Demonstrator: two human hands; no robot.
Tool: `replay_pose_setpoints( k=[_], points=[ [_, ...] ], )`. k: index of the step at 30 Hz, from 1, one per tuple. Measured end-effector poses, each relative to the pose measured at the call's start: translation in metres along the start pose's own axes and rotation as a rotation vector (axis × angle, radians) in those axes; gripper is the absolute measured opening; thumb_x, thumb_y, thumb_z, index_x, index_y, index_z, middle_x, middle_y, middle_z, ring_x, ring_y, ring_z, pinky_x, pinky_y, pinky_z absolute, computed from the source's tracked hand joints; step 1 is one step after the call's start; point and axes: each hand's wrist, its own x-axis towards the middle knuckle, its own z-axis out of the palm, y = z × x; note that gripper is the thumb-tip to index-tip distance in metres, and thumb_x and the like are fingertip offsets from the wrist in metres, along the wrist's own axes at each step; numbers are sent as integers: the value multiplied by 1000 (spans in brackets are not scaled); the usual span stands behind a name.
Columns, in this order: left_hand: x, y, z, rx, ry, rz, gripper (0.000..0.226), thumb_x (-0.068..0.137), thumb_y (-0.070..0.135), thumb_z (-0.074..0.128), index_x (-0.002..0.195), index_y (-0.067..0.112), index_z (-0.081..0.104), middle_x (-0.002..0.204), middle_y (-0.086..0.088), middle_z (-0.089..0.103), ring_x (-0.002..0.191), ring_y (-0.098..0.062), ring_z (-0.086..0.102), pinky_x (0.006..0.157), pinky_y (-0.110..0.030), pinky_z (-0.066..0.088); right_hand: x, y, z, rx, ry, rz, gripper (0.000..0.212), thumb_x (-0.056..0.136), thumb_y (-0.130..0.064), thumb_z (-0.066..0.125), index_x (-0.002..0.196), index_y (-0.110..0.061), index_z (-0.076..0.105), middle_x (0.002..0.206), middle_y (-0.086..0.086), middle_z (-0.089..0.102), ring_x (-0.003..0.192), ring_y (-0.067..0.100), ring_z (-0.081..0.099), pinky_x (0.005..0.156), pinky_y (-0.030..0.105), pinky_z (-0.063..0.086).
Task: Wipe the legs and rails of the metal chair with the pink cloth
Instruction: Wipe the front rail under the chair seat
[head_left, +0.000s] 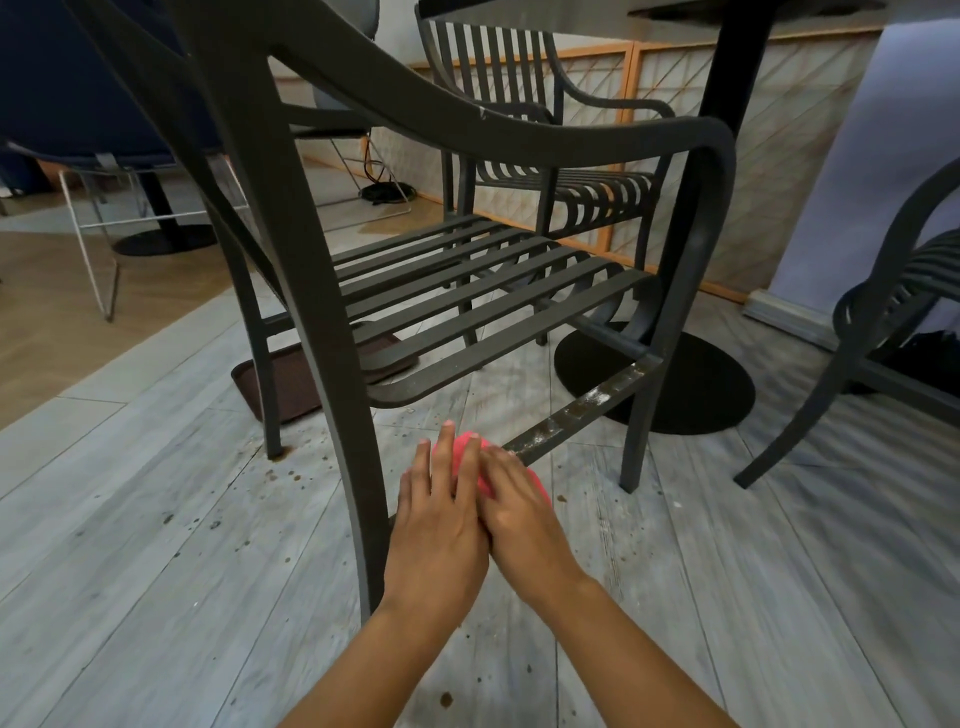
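Head view: we find no readable writing. At nine o'clock a brown flat plastic tray (283, 384) lies on the grey plank floor (130, 519). Our dark matte slatted metal chair (467, 291) fills the centre, its low side rail (576, 410) speckled with pale grime. At six o'clock our left hand (436, 525) lies with straight fingers on the bright pink crumpled cloth (465, 457), at the rail's near end; our right hand (519, 512) curls over it, gripping. At three o'clock sits a black round table base (691, 384).
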Motion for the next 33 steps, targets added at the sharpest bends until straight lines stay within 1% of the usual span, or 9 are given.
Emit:
replay_pose_setpoints(
  k=[2, 3, 6, 9, 11, 17, 26, 30, 33],
  points=[
    [2, 1, 3, -45, -9, 7, 70, 97, 21, 42, 149, 19, -5, 158, -9, -9, 146, -29, -4, 114, -38, 3, 0, 6, 0, -22, 14, 18, 47, 86, -14, 60, 132, -11, 47, 137, 8, 49, 131, 25, 39, 108, 40, 36],
    [3, 2, 5, -76, -12, 1, 67, 99, 22, 38, 149, 22, -8, 158, -7, -11, 146, -28, -6, 114, -36, 1, 0, 11, -1, -36, 26, 56, 42, 88, -12, 52, 130, -12, 51, 135, 9, 51, 129, 27, 42, 106, 42, 38],
    [9, 2, 9, -140, -45, -41, 65, 101, 23, 37, 148, 25, -7, 159, -3, -7, 147, -25, 0, 117, -35, 12, 4, 25, -5, -83, 43, 146, 49, 85, -13, 30, 126, -16, 55, 133, 12, 52, 126, 32, 45, 103, 47, 39],
    [14, 1, 11, -143, -33, -37, 64, 98, 18, 45, 149, 25, 6, 156, -1, 16, 140, -20, 26, 111, -31, 30, 5, 36, -5, -78, 56, 148, 45, 80, 1, 45, 120, -13, 59, 129, 18, 54, 122, 38, 47, 98, 54, 41],
    [15, 1, 13, -142, -22, -25, 59, 97, 16, 47, 147, 25, 17, 150, 2, 31, 130, -17, 39, 105, -29, 35, 6, 39, -4, -61, 73, 140, 49, 73, 9, 55, 118, -12, 61, 128, 19, 55, 120, 40, 48, 97, 54, 42],
    [16, -1, 19, -117, -16, -27, 50, 91, 9, 56, 138, 22, 42, 133, 0, 53, 108, -21, 55, 92, -32, 45, 6, 50, -2, -69, 105, 158, 65, 63, 21, 68, 117, -14, 61, 128, 15, 55, 120, 36, 48, 94, 50, 47],
    [16, -3, 18, -139, -14, -25, 51, 99, 15, 41, 146, 27, 25, 144, 6, 37, 122, -14, 42, 102, -26, 34, 12, 73, -13, -75, 71, 265, 70, 62, 19, 71, 120, -20, 59, 130, 14, 53, 122, 37, 46, 93, 53, 46],
    [17, -4, 19, -138, -25, -34, 52, 99, 15, 41, 146, 28, 23, 145, 7, 35, 123, -14, 40, 103, -26, 34, 14, 72, -16, -76, 60, 289, 66, 65, 17, 71, 120, -18, 60, 132, 14, 52, 124, 37, 45, 95, 53, 44],
    [17, -3, 17, -147, -42, -35, 52, 99, 14, 42, 146, 27, 25, 144, 6, 37, 122, -14, 41, 103, -26, 35, 16, 67, -20, -65, 43, 317, 60, 73, 13, 66, 121, -22, 59, 137, 12, 47, 129, 33, 39, 103, 50, 39]
  ],
)
